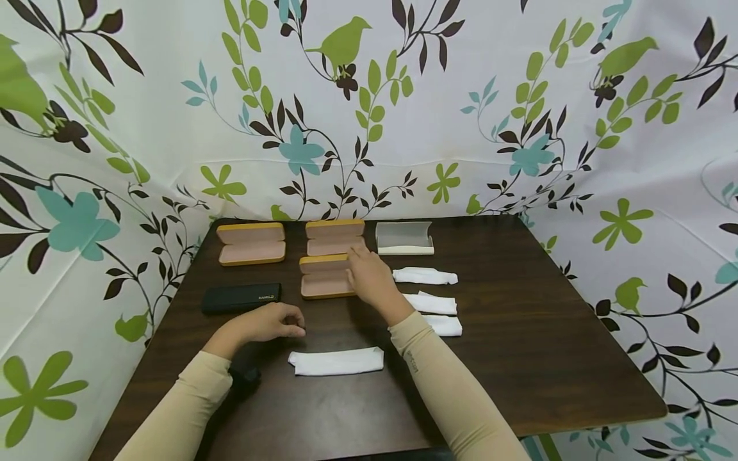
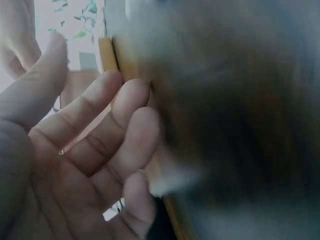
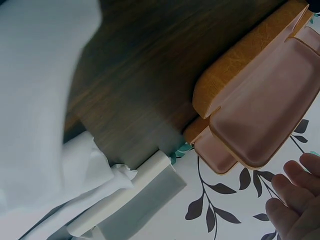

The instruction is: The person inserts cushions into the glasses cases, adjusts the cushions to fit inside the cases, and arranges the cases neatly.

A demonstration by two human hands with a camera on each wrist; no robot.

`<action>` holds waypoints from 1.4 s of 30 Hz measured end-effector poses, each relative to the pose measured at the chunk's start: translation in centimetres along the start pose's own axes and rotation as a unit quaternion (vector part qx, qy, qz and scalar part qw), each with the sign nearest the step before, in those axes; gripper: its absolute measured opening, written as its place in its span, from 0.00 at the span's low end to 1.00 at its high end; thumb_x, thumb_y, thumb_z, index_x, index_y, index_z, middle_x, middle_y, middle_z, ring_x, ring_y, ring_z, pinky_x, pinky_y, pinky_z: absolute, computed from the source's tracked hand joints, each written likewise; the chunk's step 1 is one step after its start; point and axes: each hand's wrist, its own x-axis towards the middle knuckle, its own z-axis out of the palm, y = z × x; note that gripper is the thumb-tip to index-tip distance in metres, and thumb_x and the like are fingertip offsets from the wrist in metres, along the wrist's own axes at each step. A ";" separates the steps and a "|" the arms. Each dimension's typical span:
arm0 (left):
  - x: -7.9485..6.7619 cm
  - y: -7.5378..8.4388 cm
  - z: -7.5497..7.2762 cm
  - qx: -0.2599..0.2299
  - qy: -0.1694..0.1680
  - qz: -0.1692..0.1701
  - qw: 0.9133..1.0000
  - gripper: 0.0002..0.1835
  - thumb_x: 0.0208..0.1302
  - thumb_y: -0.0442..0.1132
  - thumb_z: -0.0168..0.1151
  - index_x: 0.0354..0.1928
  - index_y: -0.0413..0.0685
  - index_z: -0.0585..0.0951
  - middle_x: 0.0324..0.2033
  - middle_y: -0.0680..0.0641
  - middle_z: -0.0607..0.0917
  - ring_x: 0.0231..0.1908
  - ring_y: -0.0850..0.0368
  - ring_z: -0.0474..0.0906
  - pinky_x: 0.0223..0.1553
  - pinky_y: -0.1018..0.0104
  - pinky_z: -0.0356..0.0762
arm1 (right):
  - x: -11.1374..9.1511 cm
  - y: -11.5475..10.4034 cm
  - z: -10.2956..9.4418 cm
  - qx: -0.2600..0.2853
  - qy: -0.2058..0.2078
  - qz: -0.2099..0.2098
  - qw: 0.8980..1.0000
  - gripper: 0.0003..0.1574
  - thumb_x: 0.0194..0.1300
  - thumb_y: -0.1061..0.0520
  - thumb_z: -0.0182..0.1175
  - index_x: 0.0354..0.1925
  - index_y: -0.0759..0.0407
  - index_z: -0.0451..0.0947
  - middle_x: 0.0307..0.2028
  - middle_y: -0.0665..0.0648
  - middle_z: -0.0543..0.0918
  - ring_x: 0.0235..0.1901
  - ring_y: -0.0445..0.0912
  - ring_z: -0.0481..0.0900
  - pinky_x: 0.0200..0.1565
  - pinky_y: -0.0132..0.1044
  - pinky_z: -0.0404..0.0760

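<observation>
My right hand (image 1: 375, 282) is at the right end of an open tan eyeglass case (image 1: 325, 286) with a pink lining. In the right wrist view its fingers (image 3: 292, 192) are relaxed beside the raised lid, with nothing visible between them. My left hand (image 1: 259, 330) hovers loosely curled just in front of a closed black eyeglass case (image 1: 239, 299) and holds nothing. Nearer to me, a folded white cloth bundle (image 1: 337, 362) lies between my forearms; whether anything is wrapped inside is hidden.
Two more open tan cases stand at the back, one at the left (image 1: 254, 251) and one in the middle (image 1: 331, 246). Beside them is an open whitish case (image 1: 405, 248). Several white cloth bundles (image 1: 425, 276) lie right of my right hand. A patterned curtain (image 1: 369, 128) hangs behind the dark table (image 1: 519, 333).
</observation>
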 end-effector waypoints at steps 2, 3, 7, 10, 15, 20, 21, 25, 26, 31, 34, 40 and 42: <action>0.0 0.4 0.5 -0.005 -0.018 0.007 1.000 0.12 0.67 0.50 0.69 0.45 0.52 0.84 0.35 0.57 0.82 0.34 0.61 0.76 0.37 0.62 0.76 | 0.0 0.1 0.0 0.001 -0.003 0.003 1.000 0.29 0.73 0.52 0.60 0.67 0.63 0.73 0.67 0.61 0.74 0.60 0.60 0.78 0.66 0.51 0.72; 0.0 0.7 0.7 -0.005 -0.024 0.005 1.000 0.13 0.65 0.49 0.71 0.45 0.51 0.84 0.34 0.56 0.81 0.33 0.61 0.75 0.36 0.63 0.75 | 0.0 0.1 0.0 0.002 -0.005 0.003 1.000 0.29 0.73 0.52 0.60 0.67 0.63 0.73 0.67 0.61 0.74 0.61 0.59 0.78 0.66 0.51 0.72; -0.2 1.8 1.6 0.007 -0.035 -0.001 0.999 0.19 0.54 0.48 0.79 0.42 0.50 0.82 0.30 0.53 0.78 0.30 0.60 0.72 0.32 0.64 0.72 | 0.0 0.0 0.1 0.009 -0.021 0.008 1.000 0.30 0.74 0.52 0.59 0.68 0.63 0.71 0.68 0.61 0.73 0.64 0.59 0.75 0.67 0.51 0.70; -0.4 2.3 2.1 0.013 -0.029 -0.006 0.999 0.21 0.50 0.48 0.81 0.39 0.50 0.80 0.28 0.53 0.77 0.28 0.60 0.71 0.30 0.64 0.71 | 0.0 -0.1 0.1 0.011 -0.030 0.008 0.999 0.30 0.75 0.52 0.58 0.69 0.63 0.70 0.69 0.61 0.72 0.65 0.59 0.74 0.68 0.51 0.69; -0.6 2.6 2.8 0.037 -0.001 0.009 0.999 0.20 0.49 0.46 0.82 0.34 0.51 0.78 0.26 0.52 0.75 0.26 0.61 0.69 0.28 0.65 0.69 | 0.1 -0.1 0.2 0.008 -0.029 0.003 1.000 0.31 0.75 0.53 0.58 0.69 0.65 0.70 0.69 0.63 0.72 0.70 0.57 0.68 0.69 0.52 0.68; -0.5 2.6 3.2 0.068 0.006 0.023 0.997 0.18 0.49 0.44 0.81 0.27 0.54 0.76 0.25 0.54 0.74 0.26 0.64 0.67 0.28 0.67 0.67 | 0.0 0.0 0.3 0.009 -0.057 0.012 0.998 0.31 0.75 0.53 0.57 0.70 0.65 0.69 0.72 0.62 0.69 0.72 0.55 0.65 0.71 0.52 0.64; -0.5 2.6 3.3 0.073 0.006 0.024 0.997 0.18 0.49 0.45 0.81 0.26 0.55 0.76 0.25 0.55 0.74 0.26 0.64 0.67 0.27 0.67 0.67 | 0.0 0.0 0.4 0.010 -0.062 0.013 0.998 0.31 0.75 0.53 0.58 0.70 0.64 0.70 0.72 0.61 0.69 0.72 0.55 0.65 0.71 0.52 0.63; -0.6 2.6 3.4 0.082 0.002 0.026 0.996 0.19 0.50 0.45 0.80 0.20 0.58 0.74 0.24 0.57 0.71 0.25 0.65 0.66 0.26 0.69 0.66 | -0.1 0.0 0.5 0.007 -0.068 0.010 0.998 0.31 0.74 0.53 0.59 0.70 0.64 0.70 0.71 0.61 0.70 0.72 0.55 0.65 0.71 0.52 0.63; -0.6 2.5 3.4 0.083 0.002 0.029 0.996 0.19 0.50 0.45 0.80 0.20 0.58 0.74 0.24 0.57 0.71 0.25 0.65 0.65 0.26 0.69 0.67 | -0.1 0.0 0.6 0.006 -0.069 0.009 0.998 0.32 0.74 0.53 0.60 0.70 0.64 0.70 0.71 0.61 0.70 0.72 0.54 0.65 0.71 0.52 0.64; -0.8 2.5 3.2 0.073 0.002 0.047 0.996 0.19 0.55 0.43 0.78 0.20 0.57 0.74 0.25 0.58 0.71 0.26 0.67 0.66 0.27 0.70 0.67 | -0.1 0.1 0.7 0.001 -0.072 0.004 0.997 0.32 0.75 0.52 0.59 0.71 0.64 0.69 0.71 0.61 0.70 0.73 0.54 0.64 0.71 0.51 0.63; -0.8 2.6 2.7 0.048 -0.003 0.054 0.997 0.17 0.59 0.43 0.76 0.22 0.56 0.74 0.24 0.60 0.72 0.26 0.68 0.66 0.27 0.70 0.67 | 0.0 0.1 0.8 0.001 -0.071 0.005 0.997 0.33 0.75 0.52 0.59 0.71 0.64 0.69 0.72 0.61 0.69 0.73 0.54 0.64 0.71 0.51 0.63; -0.6 2.6 1.9 0.006 -0.016 0.036 0.999 0.15 0.63 0.44 0.73 0.26 0.53 0.75 0.23 0.59 0.72 0.23 0.66 0.67 0.26 0.70 0.67 | -0.1 0.2 0.5 0.007 -0.064 0.000 0.998 0.32 0.74 0.54 0.60 0.70 0.64 0.70 0.70 0.61 0.70 0.72 0.55 0.65 0.71 0.52 0.64; -0.6 2.3 1.9 0.004 -0.020 0.032 0.999 0.14 0.63 0.43 0.73 0.28 0.52 0.75 0.24 0.58 0.73 0.24 0.65 0.68 0.27 0.69 0.67 | -0.2 0.2 0.4 0.007 -0.067 -0.003 0.998 0.32 0.74 0.54 0.60 0.70 0.64 0.70 0.71 0.61 0.70 0.72 0.55 0.65 0.71 0.52 0.64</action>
